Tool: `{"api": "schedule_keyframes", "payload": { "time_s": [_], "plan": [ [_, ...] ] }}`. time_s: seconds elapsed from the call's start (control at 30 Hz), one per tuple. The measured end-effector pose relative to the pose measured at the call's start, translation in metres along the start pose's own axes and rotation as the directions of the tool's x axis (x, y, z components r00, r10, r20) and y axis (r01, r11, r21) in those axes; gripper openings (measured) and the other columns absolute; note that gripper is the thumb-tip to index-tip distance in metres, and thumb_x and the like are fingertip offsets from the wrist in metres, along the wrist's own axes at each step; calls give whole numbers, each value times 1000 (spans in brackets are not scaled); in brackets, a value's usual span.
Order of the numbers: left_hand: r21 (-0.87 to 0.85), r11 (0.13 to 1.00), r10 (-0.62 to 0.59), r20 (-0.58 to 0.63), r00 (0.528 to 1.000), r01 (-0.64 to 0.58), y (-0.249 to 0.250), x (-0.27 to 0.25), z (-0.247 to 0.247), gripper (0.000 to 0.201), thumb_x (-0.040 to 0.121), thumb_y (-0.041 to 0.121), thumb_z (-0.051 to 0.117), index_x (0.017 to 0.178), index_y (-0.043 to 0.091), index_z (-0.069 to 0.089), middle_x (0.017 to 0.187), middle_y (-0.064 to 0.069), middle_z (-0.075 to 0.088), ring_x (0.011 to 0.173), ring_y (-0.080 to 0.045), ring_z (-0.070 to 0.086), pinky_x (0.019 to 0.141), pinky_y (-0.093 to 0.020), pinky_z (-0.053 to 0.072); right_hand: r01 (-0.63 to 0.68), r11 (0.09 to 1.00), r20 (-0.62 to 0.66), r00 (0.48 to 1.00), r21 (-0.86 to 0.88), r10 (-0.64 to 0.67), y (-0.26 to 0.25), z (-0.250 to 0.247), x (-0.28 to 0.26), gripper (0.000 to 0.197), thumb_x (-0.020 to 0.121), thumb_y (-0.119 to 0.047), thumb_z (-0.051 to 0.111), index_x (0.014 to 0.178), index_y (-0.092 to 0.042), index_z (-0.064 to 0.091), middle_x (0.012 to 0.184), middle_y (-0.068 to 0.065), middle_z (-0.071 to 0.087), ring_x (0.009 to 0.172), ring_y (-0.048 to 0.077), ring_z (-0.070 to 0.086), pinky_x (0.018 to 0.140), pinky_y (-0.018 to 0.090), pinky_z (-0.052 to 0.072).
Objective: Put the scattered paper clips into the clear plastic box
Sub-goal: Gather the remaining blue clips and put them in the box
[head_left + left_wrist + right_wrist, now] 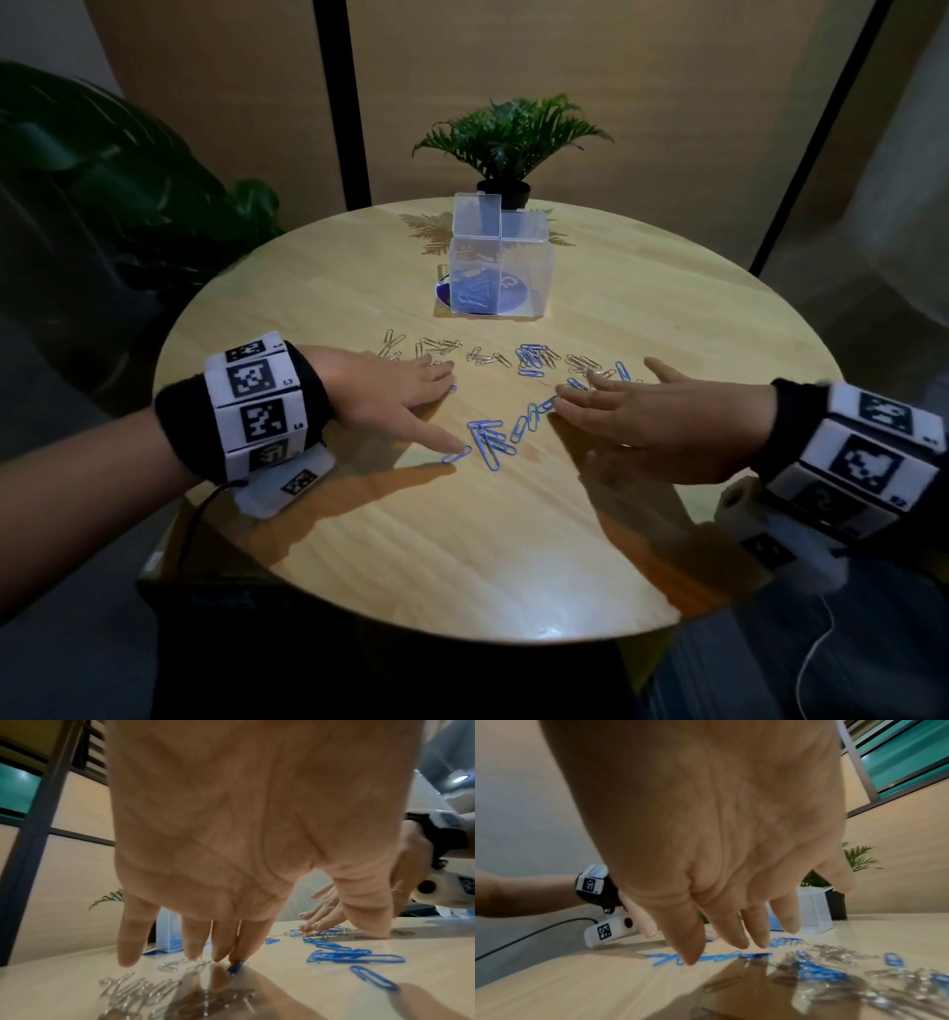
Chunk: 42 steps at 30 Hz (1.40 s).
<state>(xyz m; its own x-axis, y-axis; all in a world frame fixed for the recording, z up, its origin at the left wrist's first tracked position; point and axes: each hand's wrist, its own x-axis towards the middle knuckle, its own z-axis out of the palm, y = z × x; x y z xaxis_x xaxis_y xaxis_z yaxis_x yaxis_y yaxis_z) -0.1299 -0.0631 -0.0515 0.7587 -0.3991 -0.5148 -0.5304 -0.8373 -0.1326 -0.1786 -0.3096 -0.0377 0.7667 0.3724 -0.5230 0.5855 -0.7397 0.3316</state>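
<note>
Two hands lie flat on the round wooden tabletop (pixel 462 555), both with fingers extended and nothing held. Your left hand (pixel 390 390), at left of centre in the head view, spreads palm down; its fingertips (pixel 236 953) touch a blue clip in the left wrist view, and its thumb reaches toward a single blue clip (pixel 457 454) at lower centre. Your right hand (pixel 662 411), at right of centre, is likewise straight-fingered, its fingertips (pixel 690 953) resting on the wood among the clips. Neither grip closes on anything.

Scattered paper clips (pixel 534 357) form a band across the middle of the frame, between and just beyond the two hands: silver ones toward the left and right of the band, a blue cluster near its centre. A second blue group (pixel 490 437) lies lower, in the gap between your hands, with a short line of blue clips running up toward the right fingers.

Clear plastic box (pixel 500 272) stands at upper centre of the head view, well apart from both hands, its hinged lid (pixel 477 216) raised upright at the back. Some blue clips (pixel 475 295) show through its front wall, over a dark blue round label; whether that label is inside or beneath the box cannot be told.

Small potted plant (pixel 506 139) stands just behind the box at the far edge. Marker-printed wristbands (pixel 257 406) wrap both wrists
</note>
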Motion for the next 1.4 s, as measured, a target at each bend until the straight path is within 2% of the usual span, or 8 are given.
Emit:
{"api": "schedule_keyframes", "payload": {
  "time_s": [0.17,0.27,0.43,0.6,0.8,1.1,1.27,1.4],
  "plan": [
    [-199,979,38,-37,999,-45,-7,0,-1,84,89,57,45,152,19,5,161,-1,-3,148,-12,0,119,-23,3,127,992,-71,990,22,-126,-23,-14,13,57,101,-37,19,152,-26,-5,160,-12,-5,149,16,-4,114,63,5],
    [-295,953,50,-54,997,-64,-9,-7,0,87,87,56,49,152,19,5,160,4,9,144,-8,15,111,-16,15,145,989,-128,982,35,-139,-28,-21,20,60,100,-36,24,152,-26,-5,160,-11,-6,149,16,-3,114,61,5],
    [-208,978,17,-24,1000,-21,-8,-17,1,83,87,57,45,148,7,17,157,-11,17,143,-21,17,115,-26,15,138,990,-273,954,35,-124,-29,-29,45,57,100,-29,29,152,-22,6,160,-8,7,146,15,15,111,55,21],
    [-104,995,12,29,999,-9,-4,-20,14,95,83,69,41,149,27,-14,160,0,-14,148,-16,-9,121,-41,6,156,988,-226,962,-14,-155,-27,-38,63,54,100,-24,31,151,-25,13,159,-10,10,146,13,14,109,54,25],
    [-28,1000,-11,44,999,12,-1,-21,16,93,79,75,37,148,36,-12,159,6,-16,148,-20,-9,118,-51,9,183,983,-315,934,9,-171,-21,-37,71,53,96,-24,36,146,-32,24,147,-6,34,134,16,34,102,50,29],
    [60,998,9,17,1000,-10,5,-23,29,89,76,79,38,141,53,-17,159,2,-18,148,-25,-7,116,-53,12,145,988,-326,932,-61,-157,-22,-45,84,61,93,-21,40,147,-41,17,143,-4,33,130,19,33,99,45,35],
    [18,999,34,-35,999,-33,-3,-32,21,78,80,73,40,146,46,8,157,4,16,145,-17,12,113,-50,21,210,976,-325,928,56,-181,-14,-49,87,43,96,-23,36,135,-37,45,133,-1,43,127,18,36,91,39,33],
    [-122,991,4,-369,929,-52,-15,-20,18,56,84,61,51,128,27,45,114,2,63,110,-20,56,92,-39,46,300,936,-458,869,183,-189,-11,-45,87,31,94,-23,48,120,-24,63,114,2,60,108,21,55,87,32,43]
  ]
}}
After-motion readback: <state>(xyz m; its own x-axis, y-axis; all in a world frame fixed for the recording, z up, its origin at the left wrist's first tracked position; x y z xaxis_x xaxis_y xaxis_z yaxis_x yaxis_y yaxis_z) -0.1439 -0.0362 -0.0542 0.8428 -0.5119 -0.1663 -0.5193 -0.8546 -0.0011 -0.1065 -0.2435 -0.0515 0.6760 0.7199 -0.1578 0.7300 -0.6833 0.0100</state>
